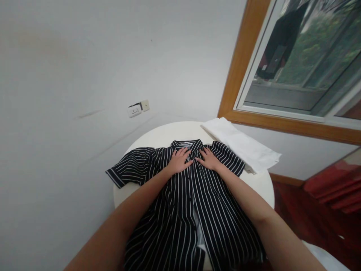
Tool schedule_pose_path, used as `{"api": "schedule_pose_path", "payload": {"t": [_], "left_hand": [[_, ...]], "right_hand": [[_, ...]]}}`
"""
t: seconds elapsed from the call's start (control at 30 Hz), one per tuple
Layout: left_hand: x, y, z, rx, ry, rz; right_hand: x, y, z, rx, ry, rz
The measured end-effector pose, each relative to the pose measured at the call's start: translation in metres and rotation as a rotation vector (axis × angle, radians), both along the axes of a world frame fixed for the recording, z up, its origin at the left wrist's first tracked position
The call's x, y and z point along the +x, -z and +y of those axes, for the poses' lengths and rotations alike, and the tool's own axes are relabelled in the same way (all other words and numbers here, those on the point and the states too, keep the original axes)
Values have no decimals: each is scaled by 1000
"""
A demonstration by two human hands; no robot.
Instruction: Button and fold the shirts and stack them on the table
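Observation:
A black shirt with thin white stripes (180, 210) lies front up on a round white table (158, 137), collar at the far side and its front partly parted. My left hand (179, 160) rests flat on the shirt's chest just below the collar, fingers spread. Just to its right, my right hand (208, 158) lies flat on the other front panel, fingers also spread. The two hands almost touch at the placket. One short sleeve (128, 169) hangs over the table's left edge.
A folded white cloth (242, 145) lies at the table's far right. A white wall with a socket (134, 110) stands behind. A wood-framed window (282, 75) is at the right, with dark red floor (310, 214) below it.

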State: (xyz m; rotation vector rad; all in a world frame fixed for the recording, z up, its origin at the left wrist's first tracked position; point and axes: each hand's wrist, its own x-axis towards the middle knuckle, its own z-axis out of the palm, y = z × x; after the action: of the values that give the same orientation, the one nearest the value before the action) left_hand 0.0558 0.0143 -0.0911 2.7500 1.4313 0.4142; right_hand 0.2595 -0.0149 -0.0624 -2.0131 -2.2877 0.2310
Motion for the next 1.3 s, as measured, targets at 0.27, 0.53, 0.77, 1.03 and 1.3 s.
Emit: {"api": "schedule_pose_path", "payload": {"t": [0.27,0.53,0.77,1.03,1.3], "left_hand": [[1,11,-44,3,-277,-28],[-3,-3,-20,-31,-87,17],[-17,7,-65,100,-295,-12],[-12,4,-58,-27,-216,115],[-18,-7,8,-199,-312,-67]], "right_hand": [[-29,12,-51,-73,36,-30],[-28,-5,-33,-16,48,-140],[-6,25,-70,12,131,161],[-33,21,-65,-15,105,123],[-2,35,6,123,-22,359]]}}
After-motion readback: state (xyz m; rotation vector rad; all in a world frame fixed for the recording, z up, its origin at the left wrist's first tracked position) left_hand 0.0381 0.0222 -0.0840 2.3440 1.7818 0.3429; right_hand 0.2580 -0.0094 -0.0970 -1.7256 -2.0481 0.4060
